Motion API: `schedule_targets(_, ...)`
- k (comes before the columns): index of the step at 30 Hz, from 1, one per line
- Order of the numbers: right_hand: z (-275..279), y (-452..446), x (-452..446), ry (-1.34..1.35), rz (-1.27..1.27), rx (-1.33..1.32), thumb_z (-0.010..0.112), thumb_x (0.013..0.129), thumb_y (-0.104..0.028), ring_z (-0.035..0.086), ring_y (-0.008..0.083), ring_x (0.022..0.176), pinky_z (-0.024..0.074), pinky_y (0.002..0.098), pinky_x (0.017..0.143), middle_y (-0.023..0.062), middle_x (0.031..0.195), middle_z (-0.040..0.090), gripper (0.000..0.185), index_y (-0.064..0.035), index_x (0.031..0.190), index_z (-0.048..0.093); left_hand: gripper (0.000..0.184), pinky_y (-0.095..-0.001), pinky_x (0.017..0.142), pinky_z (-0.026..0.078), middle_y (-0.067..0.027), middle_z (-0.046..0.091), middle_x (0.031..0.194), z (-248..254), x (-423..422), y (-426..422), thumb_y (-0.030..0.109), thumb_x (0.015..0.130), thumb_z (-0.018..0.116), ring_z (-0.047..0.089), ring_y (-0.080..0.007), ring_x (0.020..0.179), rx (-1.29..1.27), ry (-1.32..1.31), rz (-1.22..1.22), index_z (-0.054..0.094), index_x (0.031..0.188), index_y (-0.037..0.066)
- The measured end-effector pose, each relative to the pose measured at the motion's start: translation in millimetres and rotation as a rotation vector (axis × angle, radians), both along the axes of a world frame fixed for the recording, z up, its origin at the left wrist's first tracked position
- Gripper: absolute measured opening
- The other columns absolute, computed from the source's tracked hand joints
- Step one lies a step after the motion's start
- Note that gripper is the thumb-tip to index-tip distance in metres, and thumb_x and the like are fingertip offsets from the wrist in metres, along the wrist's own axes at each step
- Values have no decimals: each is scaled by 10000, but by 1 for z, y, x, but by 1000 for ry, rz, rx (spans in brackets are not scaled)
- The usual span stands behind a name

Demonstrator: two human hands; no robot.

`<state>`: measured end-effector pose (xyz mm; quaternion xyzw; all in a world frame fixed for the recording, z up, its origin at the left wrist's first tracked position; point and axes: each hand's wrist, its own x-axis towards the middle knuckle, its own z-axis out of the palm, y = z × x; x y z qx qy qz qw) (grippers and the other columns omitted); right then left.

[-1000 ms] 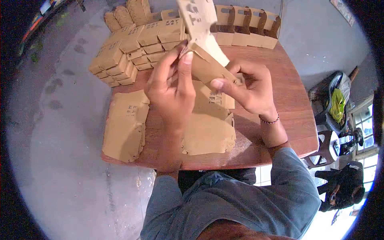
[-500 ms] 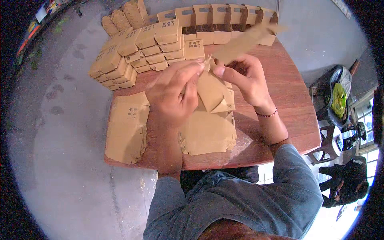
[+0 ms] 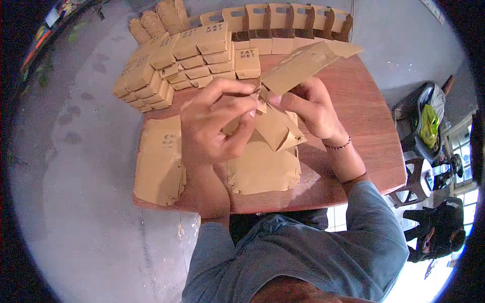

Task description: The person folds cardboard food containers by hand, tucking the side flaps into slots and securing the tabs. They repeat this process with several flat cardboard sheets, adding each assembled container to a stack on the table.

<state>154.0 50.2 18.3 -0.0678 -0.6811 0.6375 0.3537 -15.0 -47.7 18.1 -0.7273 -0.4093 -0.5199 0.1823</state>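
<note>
Brightest at right: windows (image 3: 461, 146) burn to white, the glare spilling into the near right corner and swallowing detail. Middle evenly lit; far left dim and murky. Pale, speckled sheen on the table (image 3: 369, 126) near the right forearm (image 3: 347, 164). Soft shadow on the wood beside the right hand (image 3: 310, 108); darker patch across the near part of the left flat sheet (image 3: 156, 166).

Wide, round lens: corners black, bluish fringe along the circle, table edge bowed. Grain heavy in the dark margins. Held cardboard (image 3: 298, 68) reasonably clear, fine folds at the fingertips indistinct. Lettering on the far boxes (image 3: 212, 38) legible; on the left sheet, smudgy.
</note>
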Motion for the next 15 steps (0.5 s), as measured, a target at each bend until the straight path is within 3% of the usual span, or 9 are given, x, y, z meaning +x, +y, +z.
schedule_targets(7,0,5,1,-54,-3,-29,644,878,-157,574,100,886,460,269,803,43,908,657,194,15,966,646,163,-274,608,536,-85,673,907,6,4,-6,24,715,728,687,-191,712,-45,-8,2,703,873,56)
schedule_targets(9,-1,6,-1,-66,-13,-25,656,874,-157,573,95,872,460,260,789,39,895,655,185,13,946,647,176,-326,725,539,-139,677,922,4,2,-6,30,737,727,677,-251,834,-128,-95,14,710,911,56)
schedule_targets(15,-5,4,-6,-22,-95,-55,696,853,-114,580,71,815,461,221,751,29,836,657,126,3,869,652,193,-284,791,512,-125,672,960,2,1,-3,4,742,745,657,-209,885,-222,-242,9,656,913,-2)
